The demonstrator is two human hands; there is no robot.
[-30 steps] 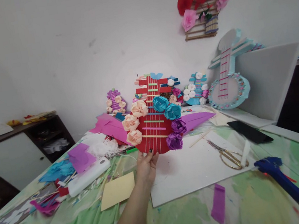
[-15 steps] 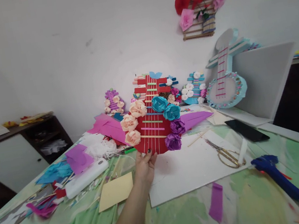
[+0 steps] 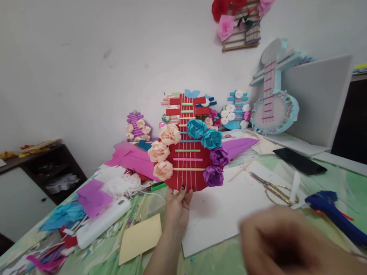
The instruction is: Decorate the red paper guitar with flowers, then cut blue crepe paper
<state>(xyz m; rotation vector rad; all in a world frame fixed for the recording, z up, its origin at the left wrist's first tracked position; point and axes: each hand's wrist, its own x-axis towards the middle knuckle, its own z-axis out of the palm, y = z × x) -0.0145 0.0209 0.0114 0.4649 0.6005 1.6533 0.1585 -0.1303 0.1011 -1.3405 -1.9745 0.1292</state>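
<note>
My left hand (image 3: pixel 178 207) grips the bottom edge of a red paper guitar (image 3: pixel 187 156), thumb in front, and holds it upright above the table. Peach paper flowers (image 3: pixel 159 151) run down the guitar's left side; teal flowers (image 3: pixel 204 134) and purple flowers (image 3: pixel 215 166) run down its right. Thin pale strings and coloured strips cross its front. My right hand (image 3: pixel 288 247) is large and blurred at the lower right, fingers curled in; whether it holds anything is too smeared to tell.
Gold-handled scissors (image 3: pixel 277 191) lie on a white board (image 3: pixel 213 227), a blue glue gun (image 3: pixel 342 218) to their right. A black phone (image 3: pixel 299 160) lies farther back. Leftward are a white power strip (image 3: pixel 104 221) and yellow paper (image 3: pixel 140 238). More paper guitars stand by the wall.
My right hand has come into view at the lower right, covering the purple paper strip there. The view has shifted slightly; my left hand still holds the guitar.
</note>
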